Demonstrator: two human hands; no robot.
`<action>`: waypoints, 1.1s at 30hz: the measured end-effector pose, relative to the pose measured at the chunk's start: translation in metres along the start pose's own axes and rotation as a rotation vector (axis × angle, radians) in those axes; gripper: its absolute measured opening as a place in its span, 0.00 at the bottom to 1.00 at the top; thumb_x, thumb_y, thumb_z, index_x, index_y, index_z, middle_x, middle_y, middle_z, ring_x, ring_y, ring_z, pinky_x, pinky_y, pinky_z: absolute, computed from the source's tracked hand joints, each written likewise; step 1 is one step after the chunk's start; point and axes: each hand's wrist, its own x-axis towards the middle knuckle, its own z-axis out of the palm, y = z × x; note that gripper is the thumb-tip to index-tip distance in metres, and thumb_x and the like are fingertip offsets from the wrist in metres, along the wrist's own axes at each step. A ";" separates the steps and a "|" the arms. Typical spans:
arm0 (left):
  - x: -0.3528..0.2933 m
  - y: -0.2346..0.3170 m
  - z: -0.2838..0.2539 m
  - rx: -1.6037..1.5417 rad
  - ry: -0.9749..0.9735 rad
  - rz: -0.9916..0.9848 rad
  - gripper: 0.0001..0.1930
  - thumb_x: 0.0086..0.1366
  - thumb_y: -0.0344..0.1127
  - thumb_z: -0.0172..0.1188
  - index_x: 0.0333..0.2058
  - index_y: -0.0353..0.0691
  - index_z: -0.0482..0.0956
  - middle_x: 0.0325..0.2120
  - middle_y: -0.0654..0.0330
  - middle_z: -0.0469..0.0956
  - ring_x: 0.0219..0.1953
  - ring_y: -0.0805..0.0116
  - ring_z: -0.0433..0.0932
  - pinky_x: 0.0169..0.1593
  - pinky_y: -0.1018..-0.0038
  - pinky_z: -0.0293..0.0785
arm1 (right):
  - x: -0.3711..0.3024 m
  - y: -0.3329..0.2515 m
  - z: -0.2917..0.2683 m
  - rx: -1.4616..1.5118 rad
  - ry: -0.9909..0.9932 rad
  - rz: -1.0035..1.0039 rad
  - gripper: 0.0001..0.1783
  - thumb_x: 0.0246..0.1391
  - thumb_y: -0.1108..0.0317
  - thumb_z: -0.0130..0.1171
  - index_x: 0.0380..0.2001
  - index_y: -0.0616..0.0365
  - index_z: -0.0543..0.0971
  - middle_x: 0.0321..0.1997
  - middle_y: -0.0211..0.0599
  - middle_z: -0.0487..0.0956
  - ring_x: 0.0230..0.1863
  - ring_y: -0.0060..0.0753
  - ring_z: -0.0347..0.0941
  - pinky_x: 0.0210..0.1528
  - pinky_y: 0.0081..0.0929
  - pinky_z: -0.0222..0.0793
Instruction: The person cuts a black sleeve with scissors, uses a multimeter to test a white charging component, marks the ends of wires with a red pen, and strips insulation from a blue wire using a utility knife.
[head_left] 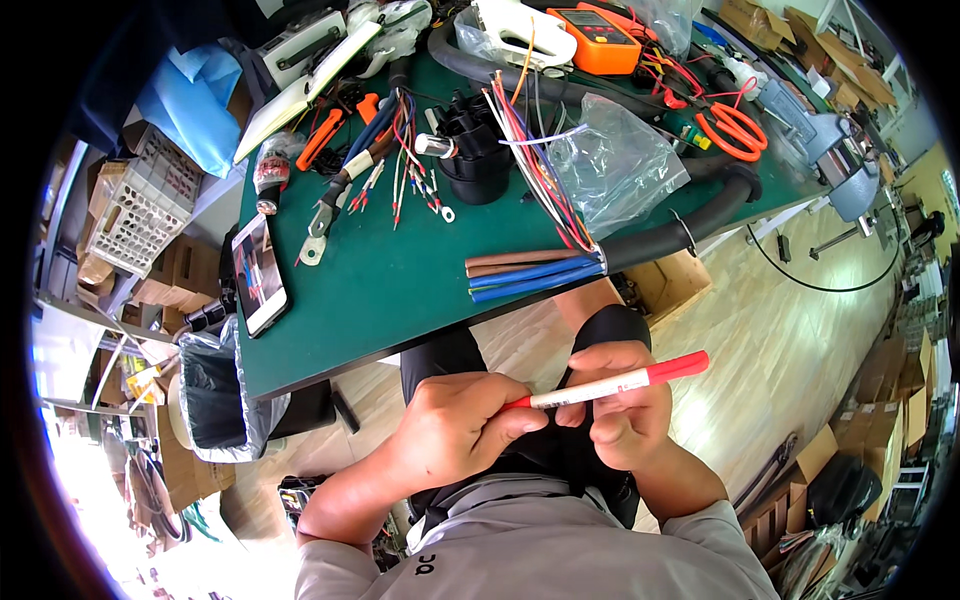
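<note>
A marker pen [615,385] with a white barrel and red ends is held level above my lap, in front of the table. My left hand [450,425] pinches its left red end between thumb and fingers. The fingers of my right hand [640,415] are curled around the barrel, and the longer red end sticks out to the right. Beyond the hands, a thick black cable [645,247] lies at the table edge, its brown and blue cores [540,278] pointing left. Thin coloured wires [535,165] fan upward from the same end.
The green table [400,290] bears a phone [260,275], a cable with metal lugs [315,245], a black connector [475,150], a clear plastic bag [625,175], orange-handled scissors [735,132] and an orange meter [597,42]. A lined bin [215,395] stands left; cardboard boxes [870,420] are at right.
</note>
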 end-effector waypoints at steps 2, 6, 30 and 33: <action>-0.005 -0.002 -0.004 0.001 0.014 -0.028 0.10 0.61 0.34 0.70 0.32 0.34 0.79 0.20 0.55 0.77 0.21 0.56 0.77 0.26 0.67 0.72 | 0.000 -0.004 0.000 0.009 -0.005 0.064 0.32 0.62 0.60 0.65 0.59 0.70 0.65 0.38 0.37 0.78 0.35 0.24 0.78 0.34 0.19 0.74; -0.007 -0.007 -0.014 0.087 0.077 0.006 0.10 0.61 0.36 0.71 0.31 0.37 0.80 0.21 0.58 0.78 0.20 0.63 0.76 0.24 0.70 0.69 | 0.005 -0.006 0.005 -0.047 0.133 0.074 0.34 0.63 0.51 0.61 0.56 0.71 0.66 0.33 0.42 0.80 0.28 0.24 0.76 0.29 0.19 0.71; -0.017 -0.064 -0.075 0.777 0.512 -0.234 0.11 0.57 0.30 0.69 0.39 0.35 0.81 0.39 0.52 0.78 0.42 0.50 0.76 0.47 0.61 0.73 | 0.077 -0.010 -0.057 -1.716 -0.182 -0.098 0.33 0.45 0.59 0.73 0.53 0.61 0.74 0.57 0.43 0.73 0.63 0.51 0.66 0.68 0.55 0.56; -0.018 -0.064 -0.074 0.778 0.504 -0.243 0.12 0.56 0.30 0.70 0.39 0.35 0.81 0.39 0.52 0.78 0.42 0.50 0.77 0.47 0.61 0.73 | 0.079 -0.005 -0.056 -1.686 -0.168 -0.131 0.32 0.44 0.60 0.73 0.51 0.60 0.74 0.56 0.43 0.74 0.62 0.50 0.67 0.68 0.53 0.57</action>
